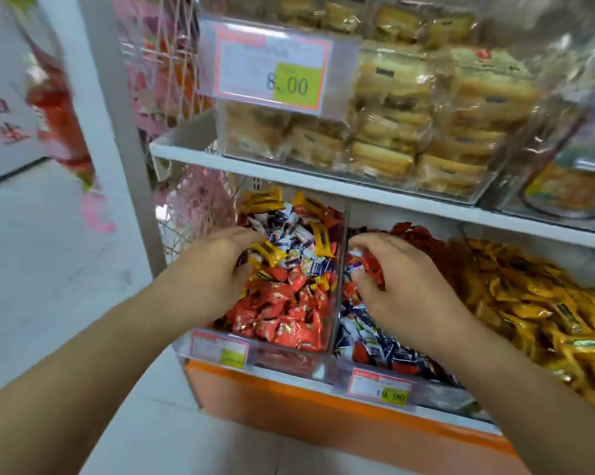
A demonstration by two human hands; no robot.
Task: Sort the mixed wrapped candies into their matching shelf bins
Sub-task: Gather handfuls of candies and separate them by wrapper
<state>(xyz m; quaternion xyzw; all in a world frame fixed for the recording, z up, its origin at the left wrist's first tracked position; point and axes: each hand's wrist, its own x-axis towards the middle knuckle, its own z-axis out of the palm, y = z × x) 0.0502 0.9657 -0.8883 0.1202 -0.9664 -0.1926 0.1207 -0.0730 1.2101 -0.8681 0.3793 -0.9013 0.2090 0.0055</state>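
Observation:
Three clear bins sit side by side on the lower shelf. The left bin [318, 363] holds mixed candies: red ones [282, 320] in front, blue-white [301, 248] and yellow ones [323, 238] behind. My left hand [213, 269] reaches into this pile, fingers curled around a yellow candy [266, 252] and some purple ones. The middle bin [426, 385] holds blue-white candies [368, 334] with a few red ones. Above it my right hand [398, 279] grips several red candies [371, 269]. The right bin is heaped with yellow candies [536, 303].
A clear divider [340, 279] separates the left and middle bins. Price tags [380, 387] hang on the bin fronts. The white shelf [323, 181] above carries boxes of wrapped pastries [426, 132], close over the bins. An orange base [323, 419] and white floor lie below.

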